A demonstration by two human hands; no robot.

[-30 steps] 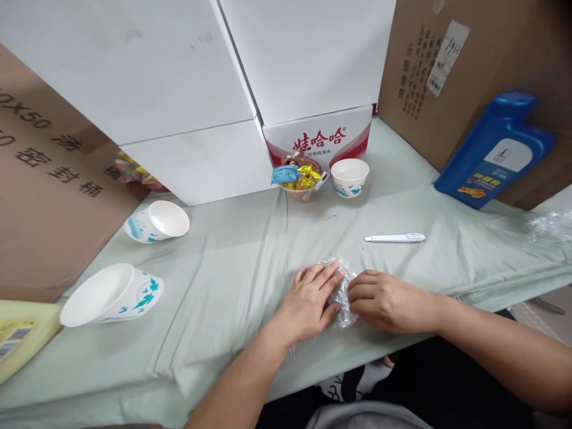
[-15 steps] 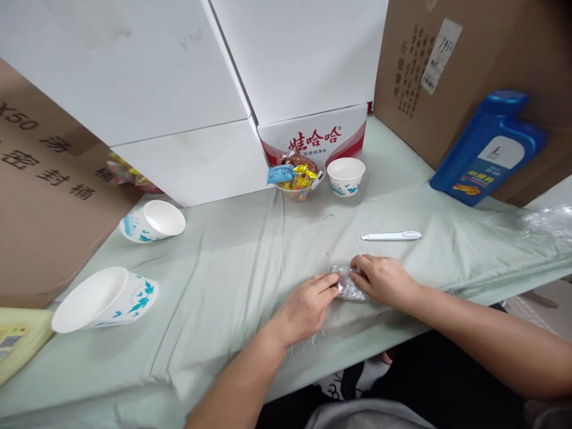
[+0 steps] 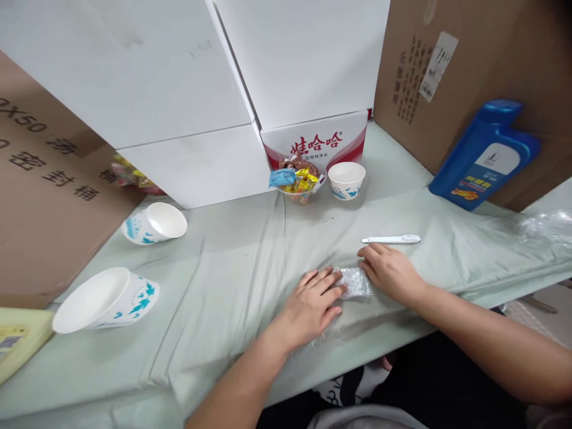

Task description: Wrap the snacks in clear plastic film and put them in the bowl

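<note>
A small piece of clear bubble wrap lies flat on the cloth-covered table near its front edge. My left hand rests with fingers spread, the fingertips on the wrap's left side. Beside the wrap's right edge is my right hand, its fingers bent loosely and reaching forward over the cloth; I see nothing held in it. Just beyond the right fingertips lies a white utility knife. Whether anything lies inside the wrap cannot be made out.
Farther back stand a bowl of wrapped candies and a paper cup. A blue bottle leans by a cardboard box on the right. Two paper containers lie tipped at left, the nearer paper tub being larger. White boxes line the back.
My right hand has let go of the bubble wrap and moved slightly up and right. My left fingers have spread out, and the wrap now lies flatter. The view has shifted a little.
</note>
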